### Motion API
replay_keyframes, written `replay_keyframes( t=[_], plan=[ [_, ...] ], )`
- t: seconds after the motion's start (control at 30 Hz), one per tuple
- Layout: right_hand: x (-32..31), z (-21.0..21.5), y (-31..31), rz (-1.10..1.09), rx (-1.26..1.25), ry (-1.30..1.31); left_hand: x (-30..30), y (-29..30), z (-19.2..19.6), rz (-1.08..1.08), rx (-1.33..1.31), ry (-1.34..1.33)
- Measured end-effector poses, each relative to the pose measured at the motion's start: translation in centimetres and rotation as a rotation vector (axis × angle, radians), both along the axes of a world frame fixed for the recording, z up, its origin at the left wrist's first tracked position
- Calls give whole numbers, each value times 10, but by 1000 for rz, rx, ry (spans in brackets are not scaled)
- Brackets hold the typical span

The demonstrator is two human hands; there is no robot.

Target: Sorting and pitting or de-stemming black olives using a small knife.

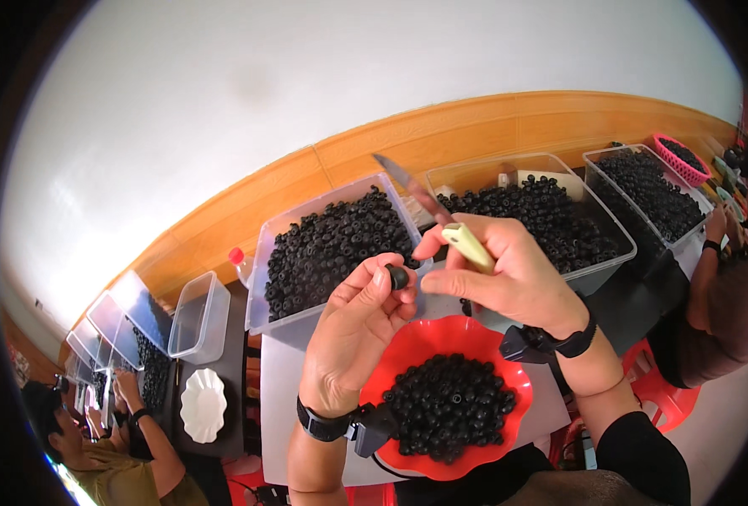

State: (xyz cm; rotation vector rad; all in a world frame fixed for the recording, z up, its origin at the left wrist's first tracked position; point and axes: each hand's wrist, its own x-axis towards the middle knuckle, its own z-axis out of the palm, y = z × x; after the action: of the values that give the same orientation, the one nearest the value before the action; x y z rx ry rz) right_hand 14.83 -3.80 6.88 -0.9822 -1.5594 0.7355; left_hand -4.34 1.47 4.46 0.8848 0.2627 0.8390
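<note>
My left hand (353, 325) pinches a small, dark round piece (397, 277) between thumb and fingertips; it looks like a fruit or nut, but I cannot tell the kind. Beside it, my right hand (513, 270) grips the pale green handle of a small knife (468, 245). The blade points up and to the left, away from the held piece. Below both hands, a red wavy-rimmed bowl (509, 363) holds a heap of similar black pieces (450, 405). Both wrists carry black straps with small devices.
Behind my hands are clear plastic bins (260, 287) of black pieces along the wall. A pink basket (686, 169) stands far right. At left are a white scalloped dish (203, 405), a clear container (201, 316) and a red-capped bottle (241, 266). Other people work at both sides.
</note>
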Motion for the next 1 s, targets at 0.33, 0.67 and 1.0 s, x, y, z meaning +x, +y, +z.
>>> replay_keyframes(
  t=[0.33,0.67,1.0],
  plan=[
    [-3,-19,19,278,-72,182,14,16,-22,-73,-95,-3],
    [2,-34,40,367,-138,262,7,43,-42,-159,-149,-14],
    [5,-34,42,293,-154,171,10,45,-50,-198,-184,-42]
  ],
)
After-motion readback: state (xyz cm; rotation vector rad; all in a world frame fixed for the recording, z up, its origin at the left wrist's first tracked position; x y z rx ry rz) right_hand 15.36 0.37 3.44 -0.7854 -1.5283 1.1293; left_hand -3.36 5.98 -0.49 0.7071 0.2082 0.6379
